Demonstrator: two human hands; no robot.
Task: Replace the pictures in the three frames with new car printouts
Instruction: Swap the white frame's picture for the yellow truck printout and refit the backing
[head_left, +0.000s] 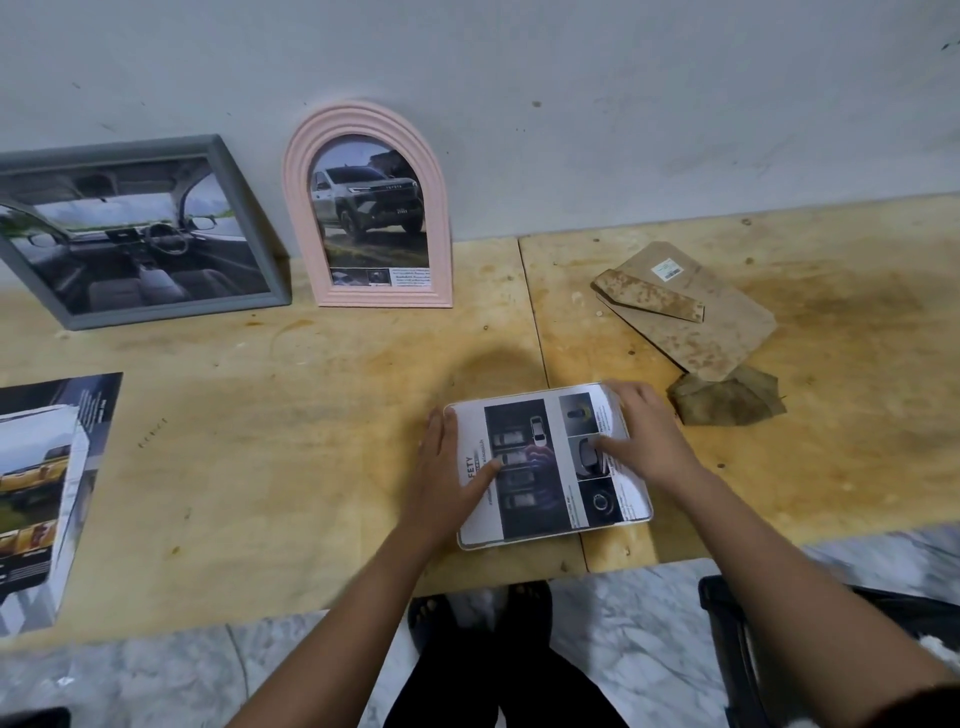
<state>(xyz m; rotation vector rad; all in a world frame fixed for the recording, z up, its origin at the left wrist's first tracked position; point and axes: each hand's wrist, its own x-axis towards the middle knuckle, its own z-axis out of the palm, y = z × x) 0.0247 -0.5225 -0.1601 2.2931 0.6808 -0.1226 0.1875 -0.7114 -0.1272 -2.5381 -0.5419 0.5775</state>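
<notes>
The head camera is showing the left hand (457, 470) and the right hand (644, 441) lying flat, fingers straight and a little apart, pressing a white paper car printout (545, 467) onto a small white frame with round corners (519, 541), which is lying near the front edge of the yellow wooden table (311, 415). To do this well, the person is probably needing to slide the paper until it is sitting square inside the rim, keeping it smooth, before reaching for the brown cardboard back (727, 332) lying close by on the right.
</notes>
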